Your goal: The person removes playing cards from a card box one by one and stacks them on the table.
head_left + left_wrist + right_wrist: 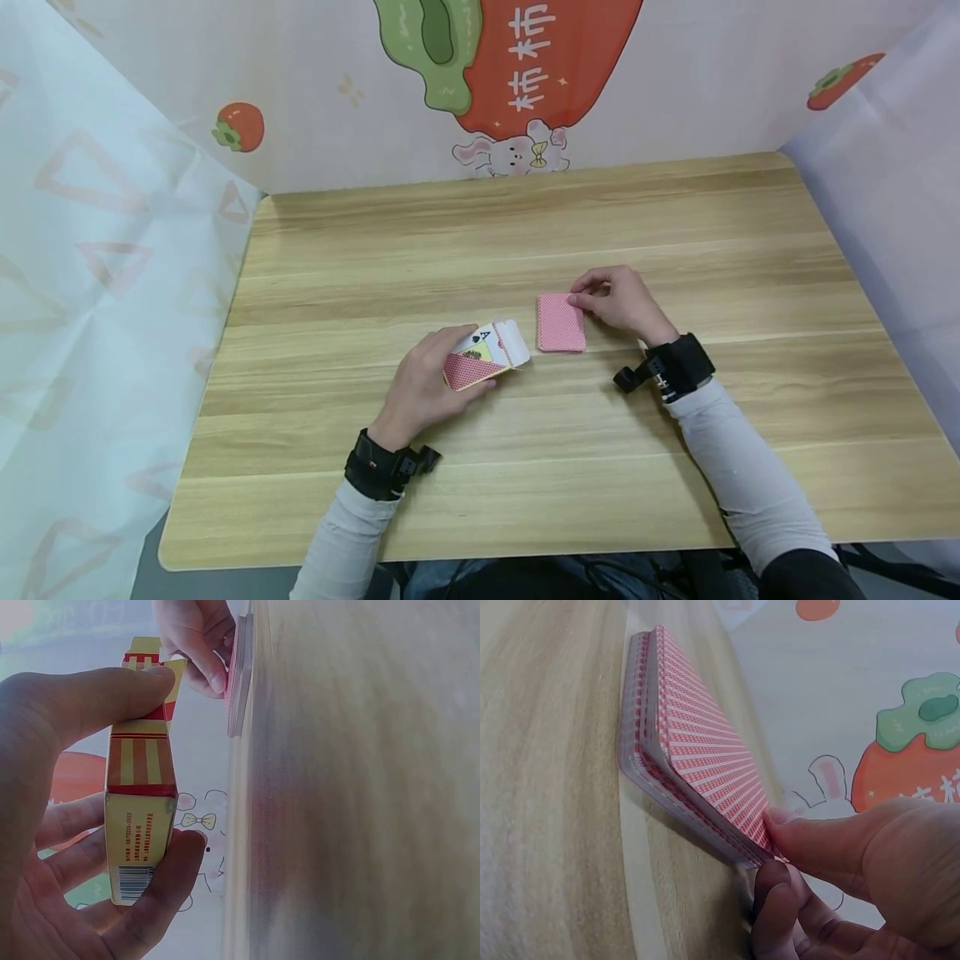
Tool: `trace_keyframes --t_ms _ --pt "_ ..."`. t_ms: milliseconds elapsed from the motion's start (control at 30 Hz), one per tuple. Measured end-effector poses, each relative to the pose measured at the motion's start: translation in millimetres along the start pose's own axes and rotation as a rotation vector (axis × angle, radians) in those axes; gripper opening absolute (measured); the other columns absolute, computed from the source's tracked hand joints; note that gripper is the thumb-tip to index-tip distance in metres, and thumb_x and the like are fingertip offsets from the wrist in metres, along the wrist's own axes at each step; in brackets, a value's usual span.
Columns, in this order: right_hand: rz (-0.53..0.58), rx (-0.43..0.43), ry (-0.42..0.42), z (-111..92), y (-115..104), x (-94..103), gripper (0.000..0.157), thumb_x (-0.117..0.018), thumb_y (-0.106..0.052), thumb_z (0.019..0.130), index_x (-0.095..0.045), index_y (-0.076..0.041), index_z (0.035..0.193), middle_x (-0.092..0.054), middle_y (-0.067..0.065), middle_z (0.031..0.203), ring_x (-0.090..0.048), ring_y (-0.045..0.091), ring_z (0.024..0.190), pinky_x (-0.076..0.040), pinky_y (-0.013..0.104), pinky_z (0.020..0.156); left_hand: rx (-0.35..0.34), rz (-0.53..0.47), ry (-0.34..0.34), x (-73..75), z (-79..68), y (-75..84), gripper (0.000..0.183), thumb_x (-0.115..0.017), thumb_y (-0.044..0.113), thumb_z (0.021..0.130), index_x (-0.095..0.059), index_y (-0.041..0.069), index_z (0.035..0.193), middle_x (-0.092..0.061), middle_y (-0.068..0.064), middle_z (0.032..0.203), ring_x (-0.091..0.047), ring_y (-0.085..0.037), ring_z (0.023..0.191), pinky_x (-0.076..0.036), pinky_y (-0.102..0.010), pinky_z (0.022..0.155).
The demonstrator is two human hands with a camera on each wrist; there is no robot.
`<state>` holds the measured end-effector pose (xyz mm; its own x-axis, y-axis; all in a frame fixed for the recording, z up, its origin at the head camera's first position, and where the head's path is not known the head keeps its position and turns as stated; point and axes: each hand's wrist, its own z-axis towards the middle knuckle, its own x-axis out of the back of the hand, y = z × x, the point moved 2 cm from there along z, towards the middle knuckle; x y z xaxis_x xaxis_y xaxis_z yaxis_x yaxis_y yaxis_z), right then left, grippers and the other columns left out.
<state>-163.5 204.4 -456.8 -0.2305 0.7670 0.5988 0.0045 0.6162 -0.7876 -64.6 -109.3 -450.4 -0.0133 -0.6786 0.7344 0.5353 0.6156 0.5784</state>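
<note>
My left hand [425, 379] grips a playing card box [474, 372], thumb along one narrow side and fingers round the other. Its white end flap [514, 342] stands out toward the right. An ace face shows on the box's upper side; whether it is printed or a card inside, I cannot tell. In the left wrist view the box's narrow side [139, 761] has stripes, and a barcode is on its end. A deck of red-backed playing cards [561, 325] lies face down on the table. My right hand [618, 298] pinches the deck's far right corner, thumb [817, 840] on top.
The wooden table [337, 250] meets a printed backdrop [315, 100] with strawberries and a rabbit. White cloth hangs at the left [90, 333] and right [885, 208]. Black wrist cameras are strapped to both wrists. Dark cables lie below the front edge.
</note>
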Motion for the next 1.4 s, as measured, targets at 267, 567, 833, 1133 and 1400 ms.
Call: trace_keyframes --t_ms 267,567,833,1133,1400 --pt "-0.042 0.012 0.009 0.2 -0.7 -0.8 0.020 -0.076 -0.023 0.092 -0.079 -0.006 0.103 -0.073 0.010 0.094 -0.060 0.021 0.073 -0.046 0.029 0.063 -0.003 -0.004 0.002 -0.3 0.4 0.5 0.077 -0.093 0.035 0.071 -0.063 0.005 0.136 -0.070 -0.008 0.127 -0.066 -0.020 0.109 -0.057 -0.040 0.088" --pt "-0.051 0.024 0.015 0.2 0.3 -0.2 0.020 -0.077 -0.024 0.092 -0.079 -0.007 0.101 -0.073 0.009 0.093 -0.060 0.021 0.075 -0.045 0.029 0.065 0.000 -0.008 -0.004 -0.1 0.1 0.3 0.078 -0.092 0.036 0.071 -0.063 0.005 0.136 -0.070 -0.008 0.127 -0.066 -0.020 0.107 -0.056 -0.040 0.085" --pt "-0.042 0.009 0.008 -0.7 -3.2 0.2 0.019 -0.076 -0.024 0.093 -0.079 -0.008 0.103 -0.073 0.009 0.093 -0.063 0.022 0.076 -0.046 0.032 0.067 -0.002 0.003 0.004 -0.2 -0.1 0.3 0.077 -0.092 0.036 0.071 -0.064 0.005 0.135 -0.070 -0.007 0.127 -0.066 -0.020 0.106 -0.056 -0.039 0.086" --pt "0.014 0.137 -0.009 -11.3 -25.0 -1.5 0.017 -0.074 -0.020 0.093 -0.079 -0.008 0.104 -0.074 0.009 0.100 -0.067 0.023 0.082 -0.052 0.032 0.069 -0.013 0.003 -0.001 -0.4 -0.4 1.4 0.078 -0.092 0.037 0.071 -0.063 0.006 0.136 -0.070 -0.007 0.127 -0.065 -0.020 0.106 -0.057 -0.039 0.085" --pt "0.061 0.273 -0.110 -27.4 -54.6 -13.1 0.015 -0.075 -0.016 0.093 -0.078 -0.006 0.103 -0.076 0.005 0.097 -0.067 0.018 0.085 -0.057 0.033 0.079 -0.023 -0.007 -0.011 0.1 -0.4 2.3 0.077 -0.091 0.038 0.073 -0.063 0.009 0.138 -0.070 -0.004 0.128 -0.064 -0.017 0.106 -0.056 -0.037 0.084"
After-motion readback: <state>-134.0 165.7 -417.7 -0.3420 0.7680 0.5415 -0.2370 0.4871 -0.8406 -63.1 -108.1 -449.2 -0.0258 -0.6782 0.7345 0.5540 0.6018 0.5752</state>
